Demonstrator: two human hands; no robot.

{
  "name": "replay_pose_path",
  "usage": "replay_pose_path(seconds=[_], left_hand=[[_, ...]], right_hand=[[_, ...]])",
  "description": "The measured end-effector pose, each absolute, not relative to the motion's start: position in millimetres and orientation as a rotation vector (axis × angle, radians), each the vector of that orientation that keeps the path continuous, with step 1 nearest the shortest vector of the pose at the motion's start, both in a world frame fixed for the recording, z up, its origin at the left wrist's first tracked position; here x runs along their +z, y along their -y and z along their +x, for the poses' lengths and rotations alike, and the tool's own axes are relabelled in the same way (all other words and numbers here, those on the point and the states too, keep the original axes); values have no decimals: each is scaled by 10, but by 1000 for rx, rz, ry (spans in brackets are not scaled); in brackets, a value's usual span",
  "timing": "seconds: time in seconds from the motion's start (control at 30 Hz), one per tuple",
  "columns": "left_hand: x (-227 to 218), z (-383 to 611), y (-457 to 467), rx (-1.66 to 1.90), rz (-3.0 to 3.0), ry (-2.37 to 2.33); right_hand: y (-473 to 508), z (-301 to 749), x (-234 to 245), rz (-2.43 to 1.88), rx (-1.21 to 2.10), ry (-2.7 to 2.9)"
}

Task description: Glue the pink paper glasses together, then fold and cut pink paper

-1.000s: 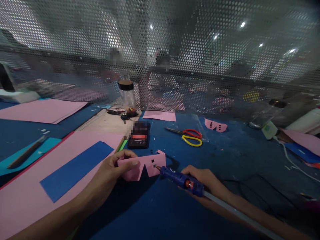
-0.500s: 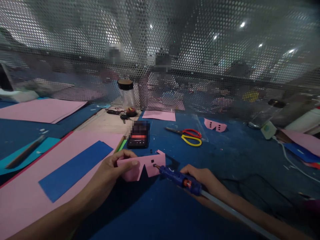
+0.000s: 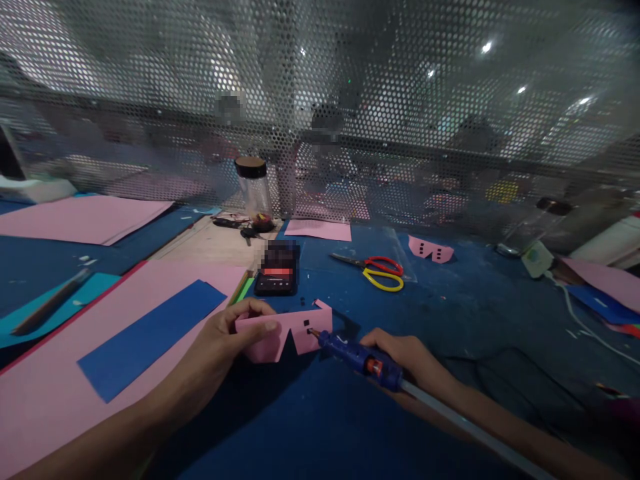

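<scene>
My left hand (image 3: 220, 347) is closed on the left end of a pink paper cut-out (image 3: 295, 330) with a notch in its lower edge and small black squares on its face. It holds the piece upright over the blue table (image 3: 450, 320). My right hand (image 3: 410, 363) grips a blue hot glue gun (image 3: 357, 357) with a clear glue stick (image 3: 465, 430) trailing behind. The gun's nozzle tip touches the cut-out's right part, just below the black squares.
A large pink sheet (image 3: 60, 373) carrying a dark blue strip (image 3: 150, 337) lies at left. A phone (image 3: 277, 270), red-and-yellow scissors (image 3: 380, 272), another pink cut-out (image 3: 431, 250) and a jar (image 3: 254, 190) lie behind. Perforated metal mesh (image 3: 350, 100) walls the far side.
Almost nothing has changed. The glue gun's nozzle stays at the cut-out's right part, and both hands keep their hold; the view shifted very slightly.
</scene>
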State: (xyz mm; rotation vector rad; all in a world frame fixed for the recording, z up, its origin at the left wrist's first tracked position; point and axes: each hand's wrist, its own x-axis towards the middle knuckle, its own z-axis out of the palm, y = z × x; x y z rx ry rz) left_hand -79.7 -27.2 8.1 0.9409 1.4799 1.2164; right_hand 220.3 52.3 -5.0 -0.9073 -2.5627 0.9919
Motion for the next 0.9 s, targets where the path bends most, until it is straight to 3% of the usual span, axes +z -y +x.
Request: replay_pose_path(seconds=[0.9], left_hand=[[64, -826, 295, 1179, 947, -1455]], right_hand=[[-524, 2258, -41, -968, 964, 2577]])
